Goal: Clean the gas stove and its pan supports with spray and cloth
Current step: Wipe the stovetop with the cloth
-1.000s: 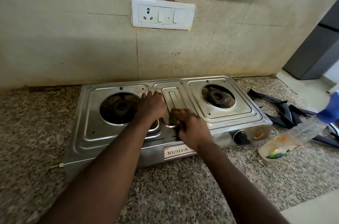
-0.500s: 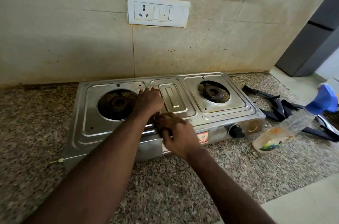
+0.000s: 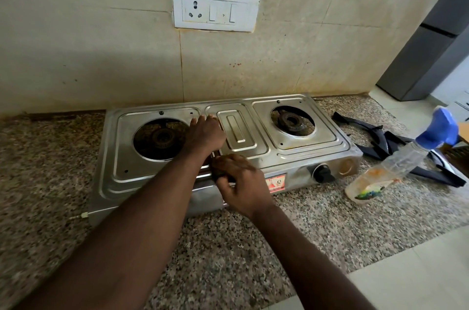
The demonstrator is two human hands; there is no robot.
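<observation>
Two-burner stainless steel gas stove (image 3: 291, 157) sits on speckled granite desk (image 3: 228, 246). Left hand (image 3: 205, 132) flat on its top; right hand (image 3: 241, 180) grip closed round small dark cloth (image 3: 219, 175) at front edge. Risk: wiping rightward could turn black knob (image 3: 321, 173), releasing gas.

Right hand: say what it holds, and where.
The right hand cups a small dark pad under curled fingers at the stove front edge; gripped part hidden.
</observation>
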